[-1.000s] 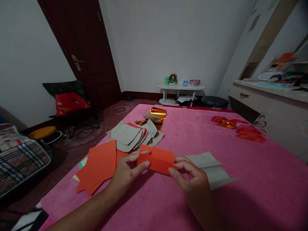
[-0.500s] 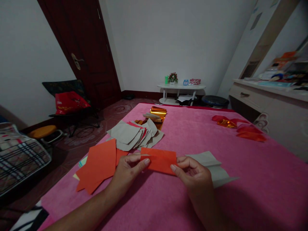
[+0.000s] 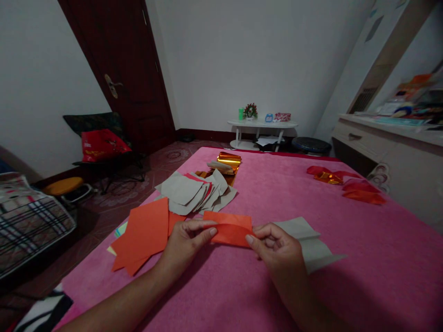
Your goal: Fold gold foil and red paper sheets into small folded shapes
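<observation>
- The folded orange paper rectangle [image 3: 230,228] is held low over the bench covered in pink cloth [image 3: 346,258], a hand at each end.
- The left hand [image 3: 183,242] has its fingers closed on the left end, thumb along the near edge.
- The right hand [image 3: 280,251] has its fingers pinched on the right end.
- One folded grey paper sheet [image 3: 308,240] lies just right of the orange rectangle, partly behind the right hand.
- Left of it lie overlapping flat orange paper sheets [image 3: 143,233], at least two, close to the bench's left edge.
- Beyond it are a fanned pile of grey paper pieces [image 3: 190,191], too overlapped to count, and farther back one gold foil roll [image 3: 228,160].
- Far right of it sit red and gold foil scraps [image 3: 346,184].
- Bare pink cloth spreads right of the rectangle and nearer than it.
</observation>
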`<state>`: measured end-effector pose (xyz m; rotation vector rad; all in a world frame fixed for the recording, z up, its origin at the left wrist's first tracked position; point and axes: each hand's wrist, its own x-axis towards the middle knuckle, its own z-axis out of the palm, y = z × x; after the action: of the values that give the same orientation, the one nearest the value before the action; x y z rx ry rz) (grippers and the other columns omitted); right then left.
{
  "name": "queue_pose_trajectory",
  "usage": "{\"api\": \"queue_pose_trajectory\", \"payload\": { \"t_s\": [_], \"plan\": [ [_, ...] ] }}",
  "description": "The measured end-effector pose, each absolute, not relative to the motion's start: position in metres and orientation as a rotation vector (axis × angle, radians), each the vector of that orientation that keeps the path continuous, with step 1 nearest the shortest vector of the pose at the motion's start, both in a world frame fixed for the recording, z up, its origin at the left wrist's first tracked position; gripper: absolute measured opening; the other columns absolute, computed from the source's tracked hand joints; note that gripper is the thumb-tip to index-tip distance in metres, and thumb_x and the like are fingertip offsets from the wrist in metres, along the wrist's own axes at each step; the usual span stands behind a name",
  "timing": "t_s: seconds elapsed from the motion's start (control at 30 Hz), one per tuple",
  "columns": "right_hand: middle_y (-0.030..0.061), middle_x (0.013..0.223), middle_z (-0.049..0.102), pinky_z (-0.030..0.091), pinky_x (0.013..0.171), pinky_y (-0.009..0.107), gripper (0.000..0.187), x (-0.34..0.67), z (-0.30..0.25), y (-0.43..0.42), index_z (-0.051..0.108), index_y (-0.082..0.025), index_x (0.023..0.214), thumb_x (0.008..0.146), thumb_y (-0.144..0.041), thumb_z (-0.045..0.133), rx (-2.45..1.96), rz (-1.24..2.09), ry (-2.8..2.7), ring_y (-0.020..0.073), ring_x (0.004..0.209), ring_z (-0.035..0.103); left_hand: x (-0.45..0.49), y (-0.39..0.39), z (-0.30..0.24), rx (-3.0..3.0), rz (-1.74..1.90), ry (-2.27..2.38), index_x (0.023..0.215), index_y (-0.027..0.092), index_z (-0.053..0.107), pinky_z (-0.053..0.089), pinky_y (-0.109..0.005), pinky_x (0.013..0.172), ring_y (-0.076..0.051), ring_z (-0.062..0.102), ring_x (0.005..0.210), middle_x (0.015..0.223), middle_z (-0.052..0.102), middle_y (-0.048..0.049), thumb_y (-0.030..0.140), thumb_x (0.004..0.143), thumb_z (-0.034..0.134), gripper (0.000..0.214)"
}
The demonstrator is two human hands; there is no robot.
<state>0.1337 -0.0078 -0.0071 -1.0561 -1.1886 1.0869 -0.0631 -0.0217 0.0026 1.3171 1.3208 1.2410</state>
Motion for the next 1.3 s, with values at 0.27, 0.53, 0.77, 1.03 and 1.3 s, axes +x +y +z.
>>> {"api": "queue_pose_trajectory", "payload": {
  "t_s": [0.27,0.53,0.77,1.03,1.3],
  "plan": [
    [-0.0021,0.053,0.057,0.036,0.038,0.020,0.025,0.1343,-0.0088,-0.0068,0.059,-0.017,0.061,0.066,-0.037,0.074,-1.090,1.116,-1.172,0.0083,0.039,0.045,-0.0647,-0.0240,0.0034,1.332,1.216,1.319,0.070,0.014,0.074,0.040,-0.021,0.058,-0.011,0.052,0.059,0.063,0.064,-0.0013,0.037,0.077,0.066,0.025],
    [0.0009,0.067,0.062,0.032,0.037,0.019,0.025,0.1313,-0.0028,-0.0091,0.057,-0.017,0.055,0.061,-0.031,0.077,-1.101,1.088,-1.073,0.0064,0.043,0.043,-0.0639,-0.0231,0.0079,1.342,1.255,1.404,0.067,0.014,0.073,0.039,-0.021,0.057,-0.011,0.050,0.059,0.060,0.061,-0.0011,0.035,0.076,0.068,0.024],
    [0.0006,0.066,0.060,0.032,0.036,0.018,0.025,0.1335,-0.0050,-0.0078,0.056,-0.017,0.058,0.064,-0.031,0.076,-1.092,1.081,-1.083,0.0057,0.042,0.041,-0.0655,-0.0239,0.0078,1.417,1.289,1.454,0.070,0.015,0.073,0.042,-0.022,0.063,-0.013,0.054,0.064,0.067,0.064,-0.0023,0.033,0.078,0.066,0.021],
    [-0.0050,0.052,0.052,0.030,0.035,0.015,0.026,0.1338,-0.0046,-0.0076,0.057,-0.016,0.063,0.063,-0.033,0.076,-1.116,1.112,-1.087,0.0043,0.037,0.040,-0.0645,-0.0242,0.0050,1.451,1.281,1.386,0.067,0.014,0.071,0.041,-0.022,0.062,-0.012,0.051,0.065,0.065,0.060,-0.0015,0.032,0.078,0.065,0.022],
    [-0.0037,0.052,0.056,0.032,0.037,0.016,0.025,0.1329,-0.0047,-0.0069,0.057,-0.016,0.057,0.061,-0.030,0.077,-1.136,1.084,-1.043,0.0048,0.037,0.042,-0.0664,-0.0222,0.0029,1.377,1.277,1.376,0.069,0.014,0.070,0.040,-0.022,0.063,-0.012,0.050,0.064,0.064,0.059,-0.0011,0.034,0.078,0.066,0.022]
  ]
}}
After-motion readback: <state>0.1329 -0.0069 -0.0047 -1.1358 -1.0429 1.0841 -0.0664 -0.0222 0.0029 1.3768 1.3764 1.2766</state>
